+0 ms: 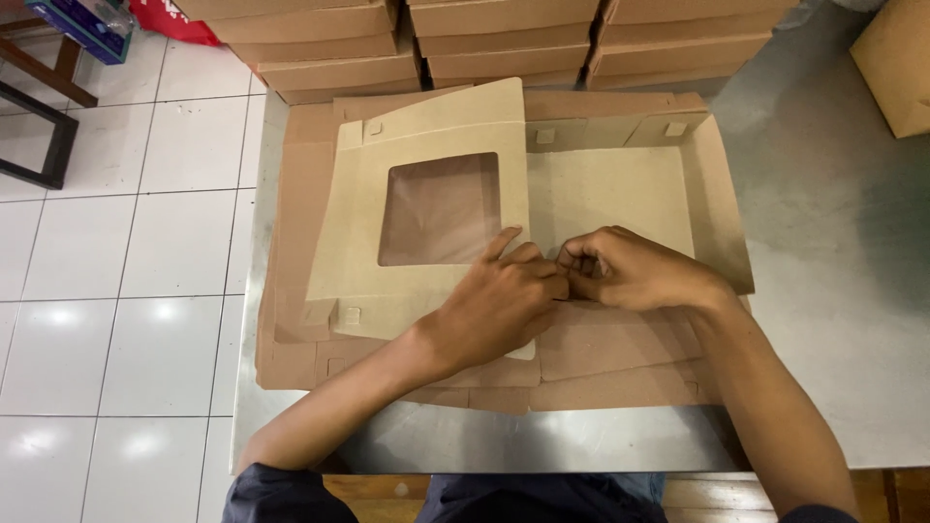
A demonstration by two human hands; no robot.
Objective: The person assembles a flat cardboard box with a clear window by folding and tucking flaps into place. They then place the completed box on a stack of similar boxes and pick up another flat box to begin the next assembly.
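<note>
Where the box is: as seen from above, a flat brown cardboard box blank with a square window cut in its lid panel (426, 208) lies on top of a stack of flat brown cardboard blanks (291, 358), in the middle of a grey metal tabletop (833, 320).
Box shape: the window panel tilts up on the left; on the right, the side wall (722, 208) already stands upright around the base.
Left hand (504, 300): fingers curled, pressing down on the near edge of the window panel, fingertips touching the right hand.
Right hand (630, 271): fingers closed in a narrow pinch on a small fold or tab of the box at its near edge; the exact part is hidden by the fingers.
How it will handle: probably light and thin, stiff along the panels, bending easily at the creases; likely to crease or tear if forced. The clear window film looks delicate. Best held by edges and tabs, away from the window.
Packages behind: piles of closed flat brown cardboard boxes (504, 44) line the far edge of the tabletop; another brown carton (896, 63) sits far right.
Floor, far left: white tiles (116, 291), a blue package (82, 24) and something red (174, 21), at the top corner.
</note>
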